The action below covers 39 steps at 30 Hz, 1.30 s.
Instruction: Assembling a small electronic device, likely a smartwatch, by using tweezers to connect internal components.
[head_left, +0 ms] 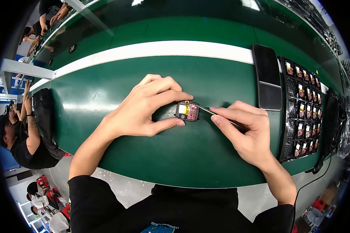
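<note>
A small square black case (181, 117) lies on the green table in front of me, open to show a red circuit board, a silvery-white part and yellow tape. My left hand (144, 105) steadies it between the index finger at its far edge and the thumb near its near-left edge. In my right hand (249, 128), thumb and index finger pinch a pair of slim dark tweezers (206, 110). Their tips reach the upper right edge of the case, by the circuit board. Whether they grip anything there is too small to tell.
To the right, a black tray (290, 95) holds several similar board assemblies in rows. Beside it lies a glossy black slab (267, 73) with a seam. A white strip (155, 47) crosses the table's far side. A black cable (335, 130) runs past the right end. Another person (25, 136) sits at left.
</note>
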Motion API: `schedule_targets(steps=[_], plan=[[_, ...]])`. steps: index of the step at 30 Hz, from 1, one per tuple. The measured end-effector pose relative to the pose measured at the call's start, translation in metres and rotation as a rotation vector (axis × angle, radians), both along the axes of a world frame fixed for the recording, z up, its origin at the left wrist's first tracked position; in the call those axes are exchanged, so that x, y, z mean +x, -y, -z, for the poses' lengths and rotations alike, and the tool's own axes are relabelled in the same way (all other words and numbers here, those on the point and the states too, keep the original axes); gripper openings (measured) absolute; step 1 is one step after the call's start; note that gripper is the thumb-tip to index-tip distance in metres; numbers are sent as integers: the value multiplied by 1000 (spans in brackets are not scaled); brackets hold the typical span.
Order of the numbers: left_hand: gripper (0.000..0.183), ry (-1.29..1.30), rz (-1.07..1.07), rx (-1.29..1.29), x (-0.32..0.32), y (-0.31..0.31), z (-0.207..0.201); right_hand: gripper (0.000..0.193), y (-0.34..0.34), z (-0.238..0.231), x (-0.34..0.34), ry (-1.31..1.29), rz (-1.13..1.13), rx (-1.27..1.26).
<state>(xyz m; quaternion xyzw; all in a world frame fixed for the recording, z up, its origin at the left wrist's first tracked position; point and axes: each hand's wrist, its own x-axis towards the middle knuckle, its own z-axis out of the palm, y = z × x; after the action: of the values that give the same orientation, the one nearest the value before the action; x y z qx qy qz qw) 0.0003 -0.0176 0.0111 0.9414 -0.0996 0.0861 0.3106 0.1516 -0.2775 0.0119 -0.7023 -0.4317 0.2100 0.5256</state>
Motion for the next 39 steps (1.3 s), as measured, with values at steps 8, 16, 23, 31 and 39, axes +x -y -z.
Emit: schedule_targets(steps=[8,16,23,31,39], plan=[[61,10,-44,41,-3,5,-1,12,-2,3,-3,22,-10,42],[59,-81,2,-61,-4,11,-3,8,-3,5,-4,118,-41,5],[63,-51,9,-88,-2,7,3,7,-9,7,-5,208,-45,-9],[64,-62,25,-88,-2,6,2,7,-9,10,-5,195,-37,-1],[48,-32,-52,-170,0,14,1,12,-5,11,-2,215,-26,38]])
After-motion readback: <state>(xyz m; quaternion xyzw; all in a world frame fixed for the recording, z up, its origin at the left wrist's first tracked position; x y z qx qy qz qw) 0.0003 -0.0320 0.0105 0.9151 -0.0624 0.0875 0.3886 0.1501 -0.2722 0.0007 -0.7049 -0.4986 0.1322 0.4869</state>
